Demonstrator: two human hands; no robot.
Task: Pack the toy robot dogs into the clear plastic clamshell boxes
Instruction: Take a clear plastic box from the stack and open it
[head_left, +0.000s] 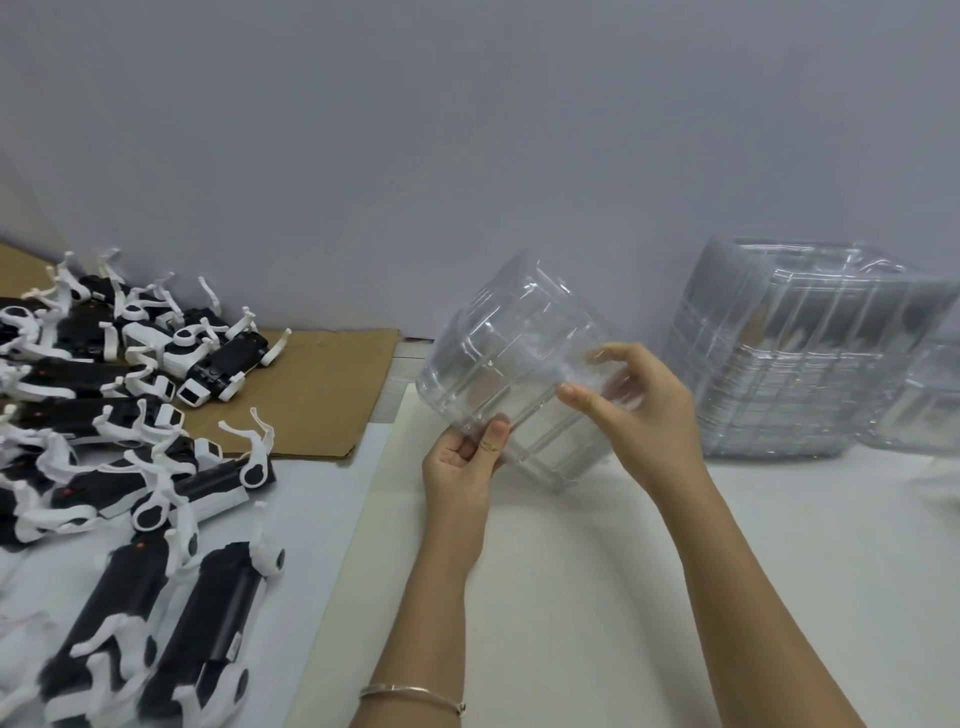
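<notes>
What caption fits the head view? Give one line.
Both hands hold a clear clamshell box beside toy robot dogs.

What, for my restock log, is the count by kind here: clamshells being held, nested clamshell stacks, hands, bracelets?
held clamshell: 1
clamshell stacks: 2, the right one cut off by the frame edge
hands: 2, left hand and right hand
bracelet: 1
Total: 6

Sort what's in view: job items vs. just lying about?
Job:
clamshell box, held in left hand and right hand
stack of clamshells
toy robot dogs

Lying about:
cardboard sheet
bracelet on left wrist
</notes>
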